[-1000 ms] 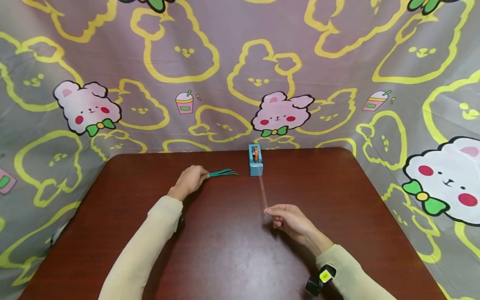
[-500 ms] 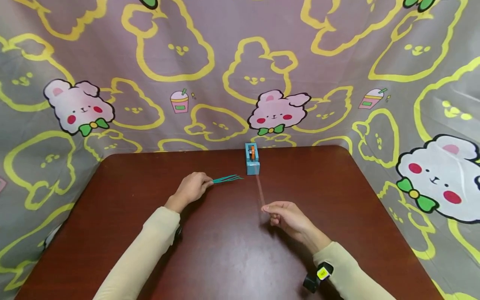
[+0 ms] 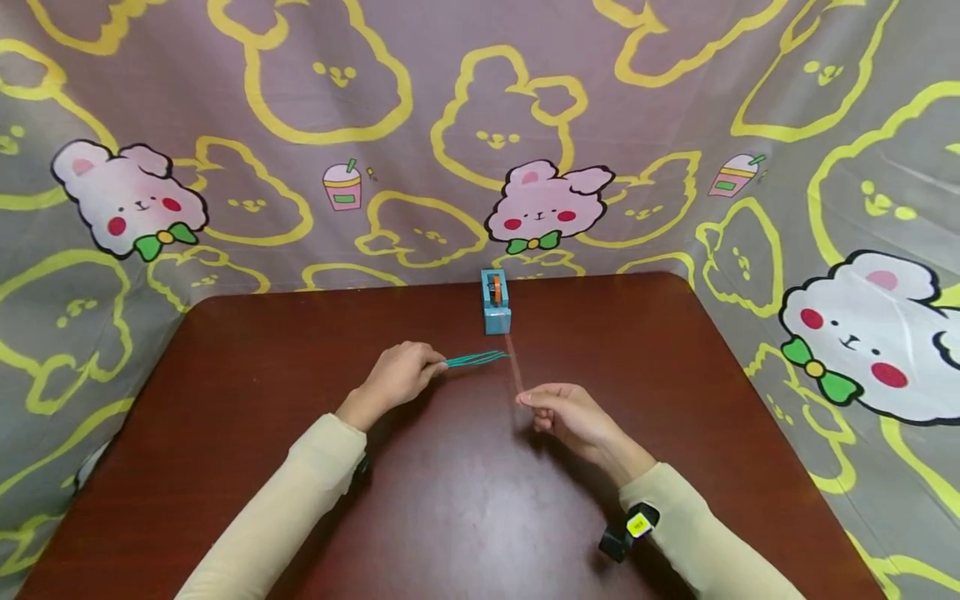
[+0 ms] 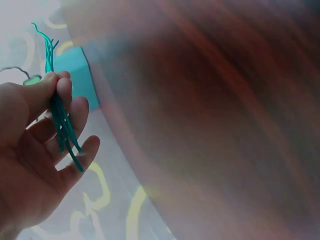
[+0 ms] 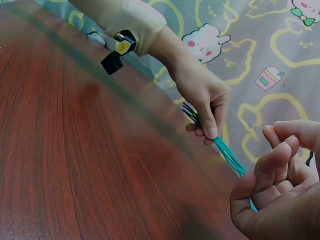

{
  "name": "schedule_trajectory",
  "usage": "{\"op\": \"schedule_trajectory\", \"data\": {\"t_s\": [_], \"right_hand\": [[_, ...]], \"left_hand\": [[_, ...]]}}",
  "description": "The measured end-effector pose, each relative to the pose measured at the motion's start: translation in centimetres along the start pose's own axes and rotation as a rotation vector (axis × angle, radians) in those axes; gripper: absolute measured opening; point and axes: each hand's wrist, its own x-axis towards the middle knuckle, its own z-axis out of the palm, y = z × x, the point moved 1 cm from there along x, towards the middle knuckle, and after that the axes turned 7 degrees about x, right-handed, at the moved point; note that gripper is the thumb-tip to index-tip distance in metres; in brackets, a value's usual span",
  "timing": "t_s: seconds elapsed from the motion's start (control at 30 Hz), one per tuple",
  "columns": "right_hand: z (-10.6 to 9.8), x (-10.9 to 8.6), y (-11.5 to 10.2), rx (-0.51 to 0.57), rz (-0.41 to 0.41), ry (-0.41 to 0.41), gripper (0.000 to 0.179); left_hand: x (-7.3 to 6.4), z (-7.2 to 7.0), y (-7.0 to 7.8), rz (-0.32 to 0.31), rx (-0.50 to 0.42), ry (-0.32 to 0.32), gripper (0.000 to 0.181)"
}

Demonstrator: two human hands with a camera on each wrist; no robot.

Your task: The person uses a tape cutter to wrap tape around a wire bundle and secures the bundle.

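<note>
Two hands: each pinches something, the left hand (image 3: 401,372) teal strands, the right hand (image 3: 581,421) the free end of a clear tape strip.
Left grip: thumb and fingertips clasp the teal strands (image 3: 476,359) partway along; in the left wrist view one set of ends splays beyond the thumb, the other runs down across the curled fingers.
Right grip: thumb and forefinger nip the tape strip (image 3: 513,362) at its near end, the other fingers folded in.
Strand tips: they point rightward and reach the tape strip's line in the head view; whether they touch it, I cannot tell.
Tape strip: stretched from the front of the blue dispenser (image 3: 497,322) toward the right hand.
Blue dispenser: near the table's far edge, beyond both hands, with an orange roll (image 3: 497,289) set in it.
Sleeves: pale, on both arms; a black wrist device (image 3: 639,524) with a yellow face sits at the right cuff.
Table: dark reddish-brown wood (image 3: 247,358), glossy toward the near side.
Backdrop: grey curtain (image 3: 465,25) with yellow outlines, white bunnies and pink cups.
</note>
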Motion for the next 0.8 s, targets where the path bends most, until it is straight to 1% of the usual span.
{"op": "schedule_trajectory", "data": {"t_s": [0.1, 0.23, 0.33, 0.47, 0.57, 0.7, 0.8], "right_hand": [[0.1, 0.1, -0.1, 0.004, 0.0, 0.014, 0.016], [0.1, 0.5, -0.3, 0.016, -0.014, -0.004, 0.018], [0.1, 0.7, -0.4, 0.034, -0.018, -0.021, 0.021], [0.1, 0.8, -0.5, 0.05, -0.017, -0.012, 0.023], [0.1, 0.9, -0.5, 0.05, -0.018, -0.008, 0.022], [0.2, 0.9, -0.4, 0.048, -0.016, -0.014, 0.021], [0.1, 0.8, -0.3, 0.045, -0.007, -0.014, 0.022]], "left_hand": [[0.2, -0.1, 0.9, 0.015, 0.011, -0.013, 0.016], [0.6, -0.1, 2.1, 0.041, 0.009, -0.027, 0.016], [0.9, 0.0, 2.8, 0.056, 0.008, -0.044, 0.02], [1.2, 0.2, 3.7, 0.082, 0.0, -0.058, 0.026], [1.3, 0.3, 4.5, 0.103, -0.008, -0.062, 0.027], [1.4, 0.5, 5.6, 0.124, 0.004, -0.038, 0.02], [1.1, 0.8, 6.5, 0.151, 0.003, -0.007, 0.017]]}}
